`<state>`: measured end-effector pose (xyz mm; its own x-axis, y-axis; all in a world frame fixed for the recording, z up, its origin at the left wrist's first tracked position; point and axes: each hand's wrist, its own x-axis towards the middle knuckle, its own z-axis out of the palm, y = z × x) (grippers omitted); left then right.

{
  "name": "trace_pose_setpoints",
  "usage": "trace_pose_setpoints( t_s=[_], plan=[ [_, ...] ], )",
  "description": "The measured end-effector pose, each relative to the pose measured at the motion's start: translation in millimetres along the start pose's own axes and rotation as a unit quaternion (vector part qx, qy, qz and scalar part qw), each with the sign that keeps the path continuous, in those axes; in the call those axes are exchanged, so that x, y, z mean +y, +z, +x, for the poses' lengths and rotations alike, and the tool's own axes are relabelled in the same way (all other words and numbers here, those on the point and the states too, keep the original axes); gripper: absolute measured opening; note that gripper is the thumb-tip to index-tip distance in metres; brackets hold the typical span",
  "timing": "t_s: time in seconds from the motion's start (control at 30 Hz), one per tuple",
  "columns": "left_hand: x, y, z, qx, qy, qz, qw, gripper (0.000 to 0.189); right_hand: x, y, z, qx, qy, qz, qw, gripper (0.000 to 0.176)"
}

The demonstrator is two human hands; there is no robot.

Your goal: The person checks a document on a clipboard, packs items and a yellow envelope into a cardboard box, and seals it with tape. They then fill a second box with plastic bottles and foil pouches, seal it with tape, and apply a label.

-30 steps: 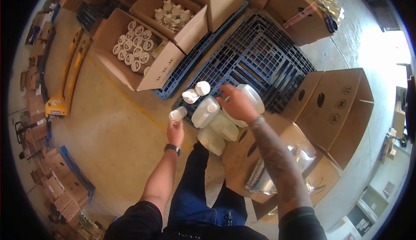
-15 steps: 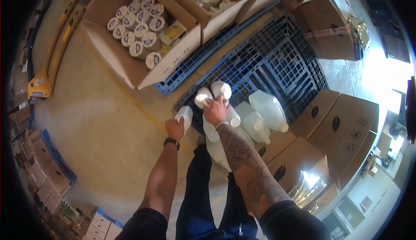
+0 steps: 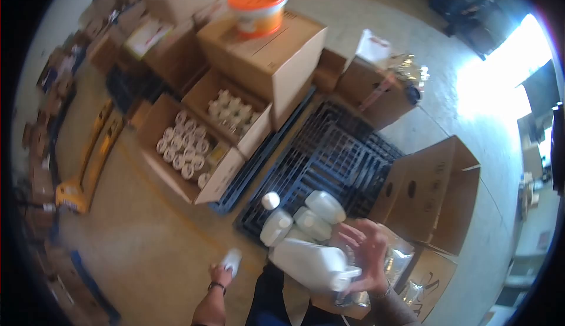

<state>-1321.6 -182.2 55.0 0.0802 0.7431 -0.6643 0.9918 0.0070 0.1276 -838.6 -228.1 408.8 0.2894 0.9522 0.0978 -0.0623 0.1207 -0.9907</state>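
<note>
My left hand (image 3: 220,274) is closed around a white bottle (image 3: 232,260), held low over the floor on the left. A large white bottle (image 3: 309,262) lies on its side in the view in front of my legs, its capped neck pointing right. My right hand (image 3: 366,255) is beside that neck with fingers spread and curved, thumb below and fingers above the cap. Beyond it, translucent jugs (image 3: 325,206) and a smaller white bottle (image 3: 271,200) are on the near end of the blue pallet (image 3: 329,155).
An open carton of white-topped containers (image 3: 182,149) stands left of the pallet, beside a carton of jugs (image 3: 232,111). An orange-lidded bucket (image 3: 258,8) tops a tall box. Cartons (image 3: 421,190) line the right side; a yellow pallet jack (image 3: 73,193) is at left.
My right hand has come back from the bottles on the pallet and spread beside a large white bottle near me. My left hand still holds its bottle, lower in view. The view has tilted up.
</note>
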Motion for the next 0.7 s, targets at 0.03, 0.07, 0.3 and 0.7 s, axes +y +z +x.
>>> trace_pose_setpoints(
  t_s=[0.03,0.07,0.3,0.7],
  plan=[
    [13.5,-19.9,-22.7,-0.020,-0.019,0.003,1.000,0.050,-15.7,-3.7,1.1,0.004,-0.018,0.086,0.996,0.091],
    [19.4,-31.0,-39.0,-0.051,-0.025,-0.004,0.998,0.051,-9.2,-19.7,-5.6,-0.067,0.002,0.094,0.993,0.096],
    [-22.6,-23.4,-105.9,-0.133,0.142,0.198,0.961,0.065,12.3,-99.1,-131.3,0.084,0.191,0.311,0.927,0.104],
    [38.6,1.4,-339.4,-0.239,-0.114,0.017,0.964,0.047,-50.7,-490.3,-255.6,0.346,0.076,-0.110,0.929,0.076]
  ],
)
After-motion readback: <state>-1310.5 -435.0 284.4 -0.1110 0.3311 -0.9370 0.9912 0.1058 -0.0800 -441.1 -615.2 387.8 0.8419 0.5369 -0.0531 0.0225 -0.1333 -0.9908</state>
